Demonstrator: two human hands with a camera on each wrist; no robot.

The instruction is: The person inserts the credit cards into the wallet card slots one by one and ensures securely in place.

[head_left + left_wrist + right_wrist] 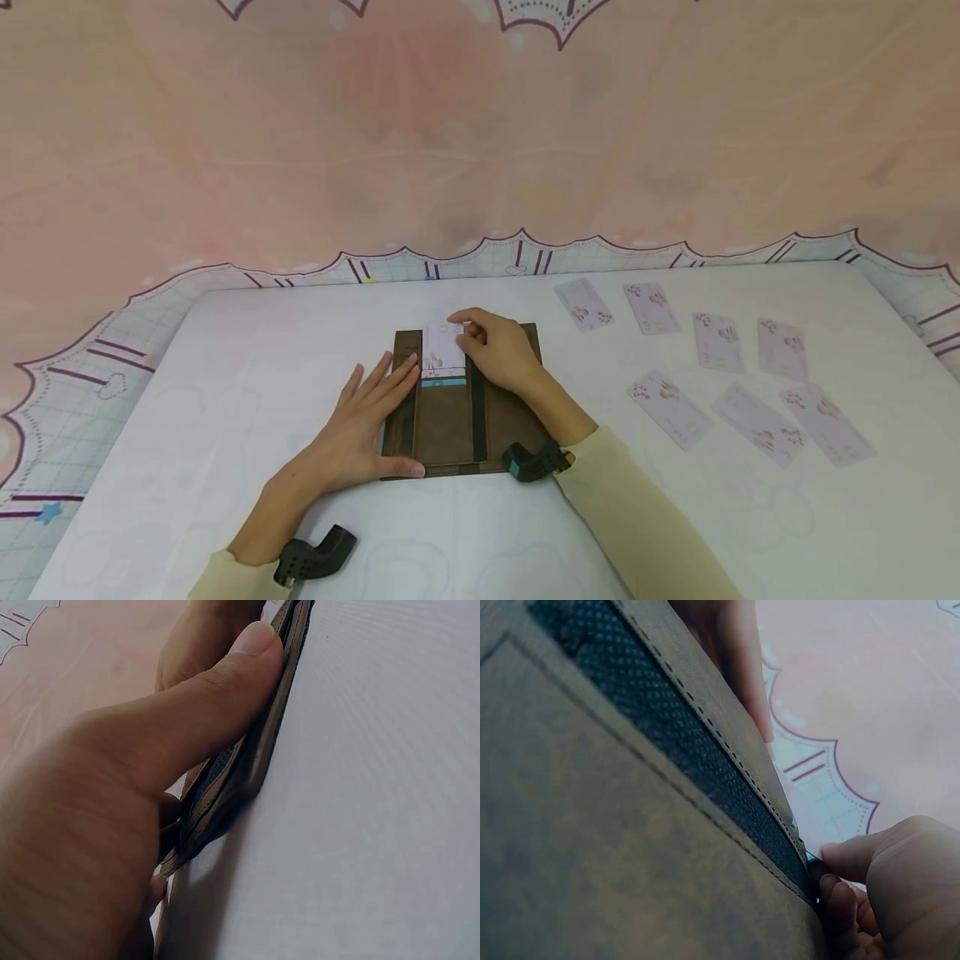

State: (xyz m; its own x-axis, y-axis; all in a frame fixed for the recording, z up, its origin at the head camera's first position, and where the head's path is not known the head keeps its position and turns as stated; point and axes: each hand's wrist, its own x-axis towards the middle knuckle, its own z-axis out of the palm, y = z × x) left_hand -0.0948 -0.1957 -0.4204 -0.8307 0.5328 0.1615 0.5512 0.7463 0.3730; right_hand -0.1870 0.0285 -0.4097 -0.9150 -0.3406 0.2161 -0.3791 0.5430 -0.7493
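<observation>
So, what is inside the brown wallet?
One card stands half in the middle pocket of the wallet, pinched by the right hand. The left hand presses its left side. Deeper contents are hidden.

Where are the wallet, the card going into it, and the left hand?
wallet (450, 425): head view, on the bare brown centre panel.
card (442, 352): head view, on the white face sticking out of the wallet's top.
left hand (366, 425): head view, on the back of the hand, pressing the wallet flat.

A brown wallet (450, 417) is shown in matt, slightly mottled leather with pale stitching and black dotted mesh strips. Smooth white cloth covers the desk (225, 375). Pale cards (667, 408) look faintly glossy.
</observation>
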